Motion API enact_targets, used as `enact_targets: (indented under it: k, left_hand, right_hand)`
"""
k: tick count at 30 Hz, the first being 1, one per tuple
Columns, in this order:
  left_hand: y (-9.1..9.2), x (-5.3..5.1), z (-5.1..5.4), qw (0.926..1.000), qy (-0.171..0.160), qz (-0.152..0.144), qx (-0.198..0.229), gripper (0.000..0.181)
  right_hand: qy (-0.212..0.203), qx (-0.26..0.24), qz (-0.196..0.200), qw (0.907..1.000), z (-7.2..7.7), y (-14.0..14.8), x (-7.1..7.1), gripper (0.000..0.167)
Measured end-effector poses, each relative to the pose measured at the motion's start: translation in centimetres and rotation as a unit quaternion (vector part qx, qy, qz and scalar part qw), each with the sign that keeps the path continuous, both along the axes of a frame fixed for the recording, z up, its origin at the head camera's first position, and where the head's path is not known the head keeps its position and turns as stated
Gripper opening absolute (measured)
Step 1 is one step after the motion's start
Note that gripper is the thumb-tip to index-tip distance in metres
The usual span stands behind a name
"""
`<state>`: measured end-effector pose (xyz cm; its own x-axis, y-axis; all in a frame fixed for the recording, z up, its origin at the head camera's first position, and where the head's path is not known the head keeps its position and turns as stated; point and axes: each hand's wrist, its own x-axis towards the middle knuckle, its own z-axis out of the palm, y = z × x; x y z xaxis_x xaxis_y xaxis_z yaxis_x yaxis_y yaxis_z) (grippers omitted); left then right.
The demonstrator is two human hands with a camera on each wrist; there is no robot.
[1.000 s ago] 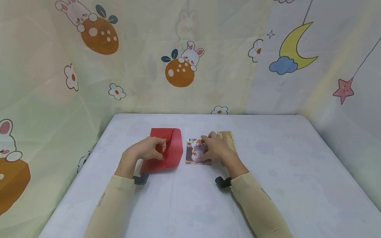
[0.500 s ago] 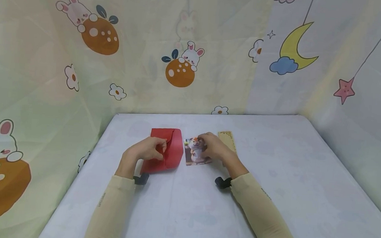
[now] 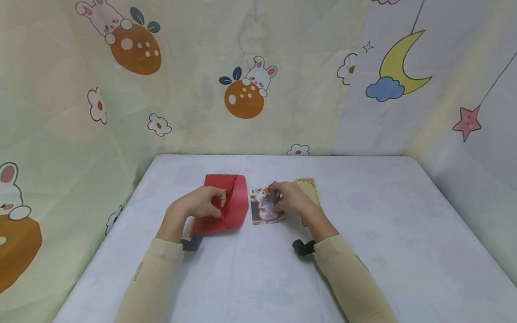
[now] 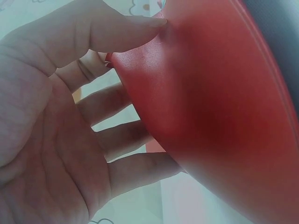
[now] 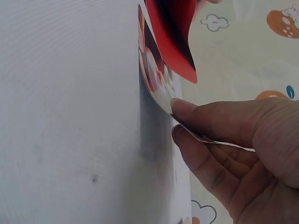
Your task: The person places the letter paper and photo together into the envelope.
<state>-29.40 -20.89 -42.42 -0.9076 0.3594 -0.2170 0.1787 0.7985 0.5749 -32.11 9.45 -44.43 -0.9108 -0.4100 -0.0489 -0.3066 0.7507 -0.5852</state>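
Note:
A red envelope (image 3: 238,205) lies on the left half of the table, its flap side toward the right. My left hand (image 3: 198,201) grips the envelope's edge; in the left wrist view the thumb presses one face while the fingers go behind it. Just right of the envelope is a photo card (image 3: 260,212) of a small furry animal, slightly tilted. My right hand (image 3: 293,200) pinches the card's right side. From the right wrist, the thumb and forefinger (image 5: 189,151) show on opposite faces of the card (image 5: 156,77), which bends up from the table toward them.
A tan card with a patterned border (image 3: 309,187) lies behind the right hand, partly covered by it. The white-covered table (image 3: 249,291) meets a printed cloth backdrop (image 3: 192,77) at the back and sides.
My right hand's fingers have drawn together on the photo card, and the card has turned slightly and shifted left toward the envelope. The left hand and the envelope have stayed put.

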Motion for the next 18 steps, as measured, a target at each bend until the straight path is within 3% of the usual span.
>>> enact_targets:
  k: [8, 13, 18]
  left_hand:
    - [0.05, 0.09, 0.10, 1.0000, -0.001, 0.002, 0.002, 0.039]
    - [0.03, 0.15, 0.07, 1.0000, -0.002, 0.002, 0.000, 0.039]
    - [0.06, 0.10, 0.10, 1.0000, -0.002, 0.006, -0.001, 0.041]
  right_hand:
    - [0.005, -0.017, -0.020, 0.9996, -0.13, 0.07, -0.29, 0.046]
    - [0.018, -0.023, -0.023, 0.9993, 0.05, 0.08, -0.28, 0.050]
    - [0.002, -0.053, -0.027, 0.9982, 0.59, 0.01, -0.28, 0.058]
